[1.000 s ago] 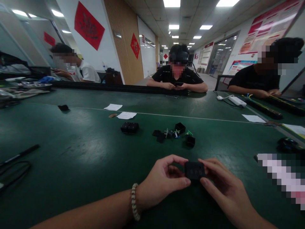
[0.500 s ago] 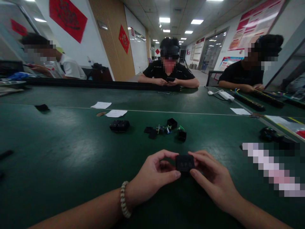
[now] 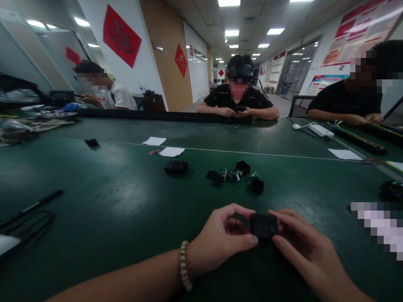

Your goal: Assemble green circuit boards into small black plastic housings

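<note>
A small black box (image 3: 264, 226) with faint raised marks on its face is held between both hands above the green table. My left hand (image 3: 225, 235), with a beaded bracelet at the wrist, pinches its left side between thumb and fingers. On the opposite side, my right hand (image 3: 305, 239) grips the box with thumb and fingertips. Beyond the hands lie an open black case (image 3: 243, 167), a second open black case (image 3: 257, 185), flat black pieces (image 3: 215, 178) and small green circuit boards (image 3: 233, 175). A pair of black boxes (image 3: 176, 167) sits farther left.
White paper sheets (image 3: 171, 151) lie near the table seam. A white power adapter (image 3: 321, 130) with a cable rests at the far right. A black cable (image 3: 47, 216) is at left. Three people sit across the table, the middle one (image 3: 239, 94) holding a phone.
The view has turned left, so the table items and people appear shifted to the right. Both hands still hold the black box in much the same grip.
</note>
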{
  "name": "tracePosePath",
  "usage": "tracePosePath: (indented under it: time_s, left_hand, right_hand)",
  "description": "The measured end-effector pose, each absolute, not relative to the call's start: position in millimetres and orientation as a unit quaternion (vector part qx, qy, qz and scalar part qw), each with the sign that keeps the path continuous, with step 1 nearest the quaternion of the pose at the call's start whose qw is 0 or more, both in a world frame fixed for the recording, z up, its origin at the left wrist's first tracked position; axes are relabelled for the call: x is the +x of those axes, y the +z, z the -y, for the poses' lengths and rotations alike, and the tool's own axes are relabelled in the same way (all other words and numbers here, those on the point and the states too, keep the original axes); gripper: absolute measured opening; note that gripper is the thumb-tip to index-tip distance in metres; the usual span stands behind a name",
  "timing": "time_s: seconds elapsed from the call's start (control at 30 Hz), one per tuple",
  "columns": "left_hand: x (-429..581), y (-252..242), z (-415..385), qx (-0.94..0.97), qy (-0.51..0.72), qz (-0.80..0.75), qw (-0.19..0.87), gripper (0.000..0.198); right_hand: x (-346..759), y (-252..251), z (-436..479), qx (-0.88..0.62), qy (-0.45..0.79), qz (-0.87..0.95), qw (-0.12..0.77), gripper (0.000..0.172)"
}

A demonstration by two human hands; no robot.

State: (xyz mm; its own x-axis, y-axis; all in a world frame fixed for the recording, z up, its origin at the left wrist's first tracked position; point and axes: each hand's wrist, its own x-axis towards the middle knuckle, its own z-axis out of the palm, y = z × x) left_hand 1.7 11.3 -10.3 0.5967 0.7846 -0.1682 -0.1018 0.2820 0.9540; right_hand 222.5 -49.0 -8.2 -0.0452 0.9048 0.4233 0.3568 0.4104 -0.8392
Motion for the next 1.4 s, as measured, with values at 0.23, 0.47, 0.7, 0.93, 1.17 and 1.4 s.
tracePosePath:
  time_s: [0.23, 0.47, 0.7, 0.93, 1.17, 1.4]
  left_hand:
    - [2.3, -13.7, -11.5, 0.525, 0.302, -0.334, 0.722, 0.050]
    - [1.8, -14.3, -12.6, 0.522, 0.300, -0.334, 0.725, 0.051]
    - [2.6, -15.6, -12.6, 0.526, 0.298, -0.330, 0.726, 0.051]
    - [2.4, -14.8, -12.1, 0.523, 0.300, -0.336, 0.724, 0.050]
    - [2.9, -10.1, -11.6, 0.533, 0.313, -0.331, 0.713, 0.047]
    - [3.2, -8.5, -12.4, 0.518, 0.316, -0.333, 0.721, 0.046]
  right_hand:
    - [222.5, -8.7, 47.8, -0.468, 0.250, 0.677, 0.510, 0.042]
    - [223.0, -8.7, 46.7, -0.472, 0.238, 0.681, 0.507, 0.043]
    - [224.2, -7.5, 46.4, -0.475, 0.226, 0.688, 0.500, 0.042]
    - [226.7, -10.6, 45.4, -0.479, 0.241, 0.687, 0.491, 0.043]
    - [226.2, -9.2, 47.8, -0.478, 0.254, 0.666, 0.513, 0.038]
    - [220.2, -8.1, 46.6, -0.486, 0.268, 0.626, 0.549, 0.028]
